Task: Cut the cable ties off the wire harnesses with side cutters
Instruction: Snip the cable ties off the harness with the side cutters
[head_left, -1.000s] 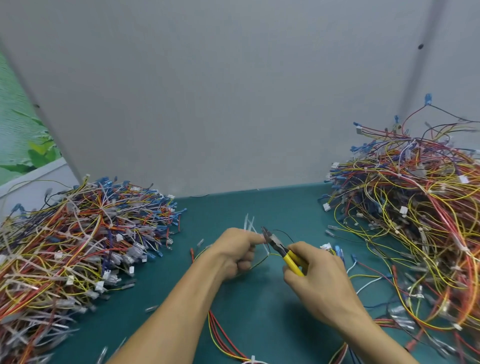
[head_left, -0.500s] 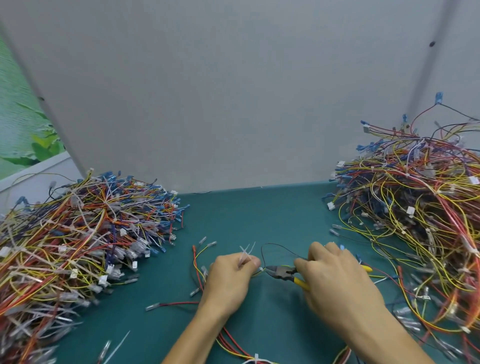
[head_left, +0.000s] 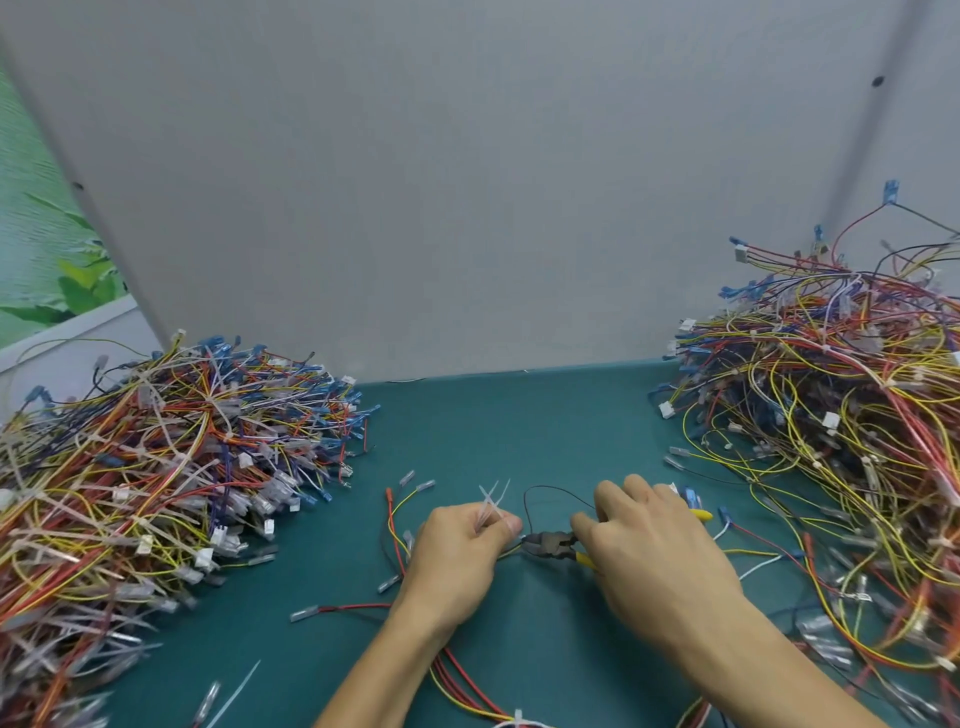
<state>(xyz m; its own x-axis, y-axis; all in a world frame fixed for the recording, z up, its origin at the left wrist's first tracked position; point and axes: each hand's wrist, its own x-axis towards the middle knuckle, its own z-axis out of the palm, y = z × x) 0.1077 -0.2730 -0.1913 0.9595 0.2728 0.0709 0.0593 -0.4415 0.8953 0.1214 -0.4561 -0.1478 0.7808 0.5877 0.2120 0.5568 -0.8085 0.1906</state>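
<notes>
My left hand (head_left: 457, 556) rests low on the green table and grips a wire harness (head_left: 400, 525) of red, yellow and black wires. White cable tie tails (head_left: 493, 499) stick up from between its fingers. My right hand (head_left: 654, 551) holds the yellow-handled side cutters (head_left: 550, 544). Their dark jaws point left and sit right at my left fingertips, against the wires. A thin black wire loop (head_left: 550, 491) arches between the two hands.
A big heap of tied harnesses (head_left: 145, 467) fills the left side. Another tangled heap (head_left: 831, 426) fills the right. The green table (head_left: 509, 426) meets a grey wall behind. Loose connectors and a cut tie (head_left: 234, 696) lie near the front left.
Both hands dropped from a raised position down onto the table. The cutters swung from pointing up-left to lying flat with the jaws at my left fingertips.
</notes>
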